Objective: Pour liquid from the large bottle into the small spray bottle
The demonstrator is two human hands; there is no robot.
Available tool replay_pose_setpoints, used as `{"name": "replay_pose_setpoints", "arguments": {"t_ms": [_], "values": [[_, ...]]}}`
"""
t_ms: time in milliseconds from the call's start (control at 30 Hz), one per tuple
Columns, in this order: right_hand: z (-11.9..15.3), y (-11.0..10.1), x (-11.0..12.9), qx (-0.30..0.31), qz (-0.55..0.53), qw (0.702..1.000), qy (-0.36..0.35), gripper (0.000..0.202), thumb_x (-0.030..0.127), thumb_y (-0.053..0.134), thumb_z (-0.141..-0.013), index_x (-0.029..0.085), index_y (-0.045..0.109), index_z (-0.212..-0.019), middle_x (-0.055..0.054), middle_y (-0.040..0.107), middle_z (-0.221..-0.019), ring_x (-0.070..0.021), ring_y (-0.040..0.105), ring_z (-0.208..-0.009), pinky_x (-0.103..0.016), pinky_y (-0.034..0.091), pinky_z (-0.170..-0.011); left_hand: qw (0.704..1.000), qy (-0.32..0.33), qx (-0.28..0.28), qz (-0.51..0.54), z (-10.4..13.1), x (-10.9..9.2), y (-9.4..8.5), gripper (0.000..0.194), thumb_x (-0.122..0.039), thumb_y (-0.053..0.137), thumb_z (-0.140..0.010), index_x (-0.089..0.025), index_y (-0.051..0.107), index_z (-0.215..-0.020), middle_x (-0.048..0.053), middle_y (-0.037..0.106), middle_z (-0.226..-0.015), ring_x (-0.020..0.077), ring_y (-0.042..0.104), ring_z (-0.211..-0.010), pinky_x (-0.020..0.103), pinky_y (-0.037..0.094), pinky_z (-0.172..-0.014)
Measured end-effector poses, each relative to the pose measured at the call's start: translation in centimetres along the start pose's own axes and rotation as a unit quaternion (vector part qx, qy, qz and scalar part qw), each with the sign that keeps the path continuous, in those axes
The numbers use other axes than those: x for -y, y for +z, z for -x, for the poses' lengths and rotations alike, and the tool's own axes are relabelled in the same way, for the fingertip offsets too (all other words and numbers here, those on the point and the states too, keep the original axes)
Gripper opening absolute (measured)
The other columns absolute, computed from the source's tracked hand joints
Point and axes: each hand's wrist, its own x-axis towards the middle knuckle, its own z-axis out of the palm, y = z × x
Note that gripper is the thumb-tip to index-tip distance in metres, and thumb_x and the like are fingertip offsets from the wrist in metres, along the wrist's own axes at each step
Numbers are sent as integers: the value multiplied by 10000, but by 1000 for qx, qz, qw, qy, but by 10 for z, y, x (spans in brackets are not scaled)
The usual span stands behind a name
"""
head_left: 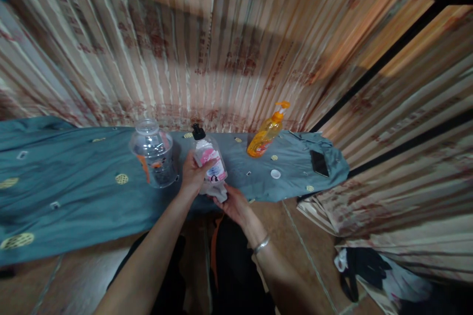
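Note:
A clear pump bottle (pixel 211 160) with a pink-and-white label and a black pump top is held over the front part of the cloth-covered surface. My left hand (pixel 195 172) is closed around its side, thumb across the label. Below the bottle, my right hand (pixel 232 202) pinches a whitish, crumpled wipe or cloth (pixel 218 191) against its base. Left of my hands stands an uncapped clear plastic jar (pixel 157 157) with an orange label. To the right, an orange pump bottle (pixel 264 135) stands upright.
A teal cloth (pixel 92 177) with yellow prints covers the long narrow surface. On its right part lie a small white round cap (pixel 275 174) and a dark phone (pixel 320 163). Pleated curtains (pixel 177 49) hang behind. Dark fabric items (pixel 369 266) lie at lower right.

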Motion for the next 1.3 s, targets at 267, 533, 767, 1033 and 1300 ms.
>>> {"name": "replay_pose_setpoints", "arguments": {"t_ms": [267,533,767,1033,1300], "values": [[-3,-59,47,-205,485,797,-295,321,269,491,-907,167,669,-1154,-133,695,-1174,-284,608,-1153,-460,462,-1023,994,35,4,-100,-6,1,-13,514,-309,881,-458,-217,590,-872,-46,656,-742,186,625,-705,318,503,-706],[-32,-9,4,-86,613,719,-316,323,111,509,-872,157,681,-1142,-171,620,-1306,-260,544,-1251,-455,427,-1093,989,59,-3,-134,-16,2,-17,533,-351,872,-498,-206,603,-936,-31,656,-775,189,622,-699,318,500,-699],[-7,1,33,-90,504,810,-286,556,326,677,-817,206,545,-1345,-137,504,-1459,-293,411,-1401,-498,287,-1190,986,80,-16,-145,-24,-6,-18,511,-371,875,-516,-217,602,-920,-35,648,-768,182,613,-696,299,495,-678],[-8,19,47,-134,359,877,-291,1069,307,761,-667,148,165,-1539,-174,249,-1610,-326,206,-1501,-506,268,-1191,981,80,63,-166,-1,11,31,547,-311,883,-519,-236,629,-998,-17,680,-833,214,643,-782,334,503,-747],[-6,-28,58,-294,405,828,-254,766,426,598,-788,203,306,-1460,-148,606,-1305,-308,620,-1143,-450,477,-980,964,81,194,-162,25,53,75,597,-289,788,-657,-231,576,-1212,94,655,-1211,297,607,-1145,462,455,-1016]]}}
